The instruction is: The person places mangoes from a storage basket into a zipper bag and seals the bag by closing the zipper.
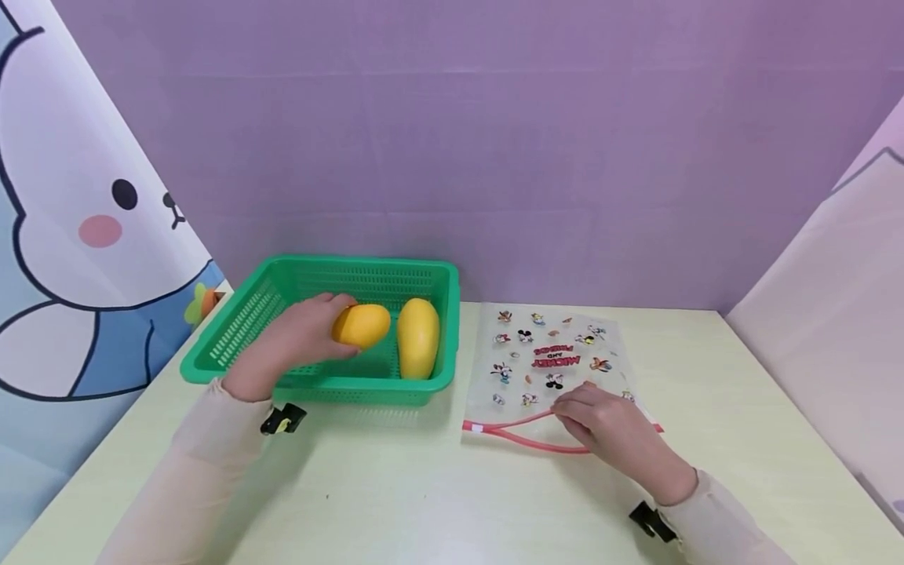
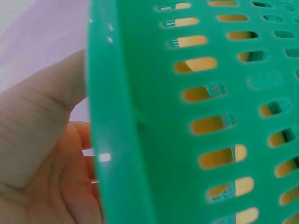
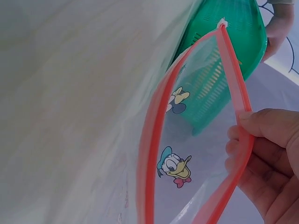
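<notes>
My left hand [image 1: 300, 336] reaches over the front of a green slotted basket [image 1: 374, 384], its fingers and thumb around a yellow mango [image 1: 364, 325]. A second, longer yellow mango [image 1: 418, 337] lies in the basket to the right. In the left wrist view the basket wall [image 2: 154, 140] hides most of the fingers. On the right, a clear zip bag [image 1: 494, 388] printed with cartoon figures lies on the table, its red-edged mouth toward me. My right hand [image 1: 614, 428] pinches one red edge [image 3: 229, 65] between thumb and fingers, and the mouth gapes apart.
A pale table [image 1: 395, 486] carries the basket at left and the bag at right. Behind stands a purple backdrop [image 1: 480, 157]. At the left hangs a cloth with a cartoon animal [image 1: 63, 180], and a pale cloth [image 1: 840, 314] hangs at the right.
</notes>
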Demonstrator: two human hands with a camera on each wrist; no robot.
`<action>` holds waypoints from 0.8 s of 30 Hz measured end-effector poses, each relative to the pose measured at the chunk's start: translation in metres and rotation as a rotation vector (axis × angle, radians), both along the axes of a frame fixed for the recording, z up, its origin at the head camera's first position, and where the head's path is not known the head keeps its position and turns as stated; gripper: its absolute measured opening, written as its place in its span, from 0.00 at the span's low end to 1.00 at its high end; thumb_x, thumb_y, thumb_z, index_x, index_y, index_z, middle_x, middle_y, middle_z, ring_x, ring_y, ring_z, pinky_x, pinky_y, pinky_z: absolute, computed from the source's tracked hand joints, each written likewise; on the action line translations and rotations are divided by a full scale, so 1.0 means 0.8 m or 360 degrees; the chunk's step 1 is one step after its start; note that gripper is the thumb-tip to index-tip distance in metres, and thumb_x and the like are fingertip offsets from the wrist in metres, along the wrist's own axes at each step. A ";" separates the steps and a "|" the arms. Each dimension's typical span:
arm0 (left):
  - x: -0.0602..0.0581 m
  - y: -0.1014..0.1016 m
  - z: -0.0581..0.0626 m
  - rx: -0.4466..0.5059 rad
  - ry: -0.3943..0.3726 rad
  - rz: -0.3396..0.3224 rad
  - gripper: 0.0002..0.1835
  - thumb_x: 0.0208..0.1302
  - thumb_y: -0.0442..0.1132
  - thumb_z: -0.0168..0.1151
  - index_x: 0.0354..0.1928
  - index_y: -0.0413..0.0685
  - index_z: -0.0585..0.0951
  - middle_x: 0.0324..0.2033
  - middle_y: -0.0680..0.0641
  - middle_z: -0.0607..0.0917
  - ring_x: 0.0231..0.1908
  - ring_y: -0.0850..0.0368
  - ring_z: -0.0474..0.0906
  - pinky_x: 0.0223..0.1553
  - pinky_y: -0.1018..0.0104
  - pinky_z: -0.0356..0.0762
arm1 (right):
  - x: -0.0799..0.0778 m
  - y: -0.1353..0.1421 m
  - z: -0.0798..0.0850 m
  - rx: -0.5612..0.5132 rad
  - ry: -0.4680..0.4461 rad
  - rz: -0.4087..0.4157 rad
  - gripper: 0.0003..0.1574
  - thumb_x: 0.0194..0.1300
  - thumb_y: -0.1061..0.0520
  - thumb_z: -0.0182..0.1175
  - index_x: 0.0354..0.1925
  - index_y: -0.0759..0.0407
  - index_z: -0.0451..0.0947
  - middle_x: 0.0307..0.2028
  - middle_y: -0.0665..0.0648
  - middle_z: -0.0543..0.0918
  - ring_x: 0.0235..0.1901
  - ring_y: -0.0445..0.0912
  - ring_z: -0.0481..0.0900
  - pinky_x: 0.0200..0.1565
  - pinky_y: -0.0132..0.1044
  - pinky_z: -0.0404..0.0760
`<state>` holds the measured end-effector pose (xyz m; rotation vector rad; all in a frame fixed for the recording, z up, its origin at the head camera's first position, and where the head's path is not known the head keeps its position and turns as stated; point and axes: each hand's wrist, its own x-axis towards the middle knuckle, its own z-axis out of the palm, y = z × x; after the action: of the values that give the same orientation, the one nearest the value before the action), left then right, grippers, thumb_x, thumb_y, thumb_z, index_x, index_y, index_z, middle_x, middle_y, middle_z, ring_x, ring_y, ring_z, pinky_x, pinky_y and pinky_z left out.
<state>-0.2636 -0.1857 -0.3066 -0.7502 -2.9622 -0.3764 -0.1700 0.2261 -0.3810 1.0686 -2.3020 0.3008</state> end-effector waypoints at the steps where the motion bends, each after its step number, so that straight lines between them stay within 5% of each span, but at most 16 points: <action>1: 0.000 0.000 0.000 0.0002 0.0005 0.0002 0.36 0.49 0.47 0.73 0.58 0.38 0.72 0.44 0.40 0.79 0.37 0.49 0.75 0.39 0.51 0.76 | 0.000 0.000 0.000 -0.0001 0.0004 0.0006 0.17 0.36 0.69 0.73 0.30 0.58 0.84 0.30 0.48 0.84 0.32 0.41 0.81 0.38 0.38 0.82; 24: 0.009 0.010 0.004 0.0047 0.0024 0.0001 0.37 0.50 0.49 0.71 0.59 0.38 0.71 0.46 0.39 0.79 0.37 0.49 0.75 0.38 0.52 0.76 | -0.001 0.001 -0.003 -0.0006 -0.0023 0.0004 0.16 0.38 0.68 0.73 0.30 0.58 0.84 0.31 0.48 0.84 0.32 0.41 0.81 0.34 0.32 0.81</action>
<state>-0.2562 -0.1777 -0.3031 -0.7459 -2.9356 -0.4116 -0.1708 0.2267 -0.3832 1.0707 -2.3122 0.3143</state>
